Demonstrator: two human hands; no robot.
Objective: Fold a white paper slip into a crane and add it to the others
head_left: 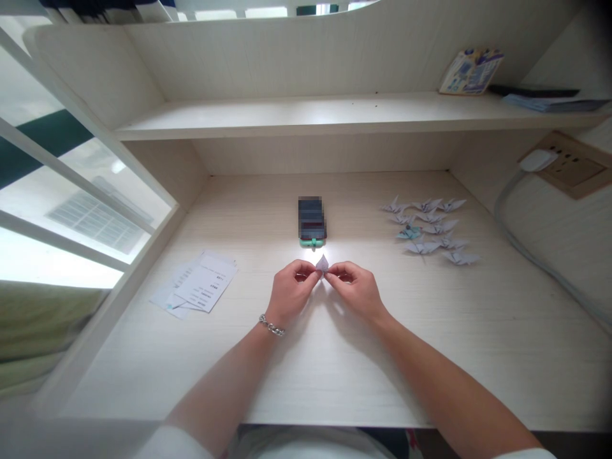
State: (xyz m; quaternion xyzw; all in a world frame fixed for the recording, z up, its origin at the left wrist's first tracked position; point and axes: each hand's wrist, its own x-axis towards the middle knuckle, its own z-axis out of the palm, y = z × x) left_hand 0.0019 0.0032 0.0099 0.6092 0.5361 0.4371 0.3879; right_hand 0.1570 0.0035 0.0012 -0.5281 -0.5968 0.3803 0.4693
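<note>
Both of my hands meet over the middle of the pale wooden desk (430, 344). My left hand (290, 290), with a silver bracelet at the wrist, and my right hand (356, 288) each pinch one side of a small folded piece of pale paper (322, 262). Its pointed tip sticks up between my fingertips. Just beyond it lies a phone (312, 221) in a teal case, its light shining toward me.
Several finished paper cranes (430, 231) lie in rows at the right. Printed paper slips (201, 285) lie at the left near a window frame. A shelf (335, 115) above holds a card and flat items. A wall socket (568, 166) with a cable is at the far right.
</note>
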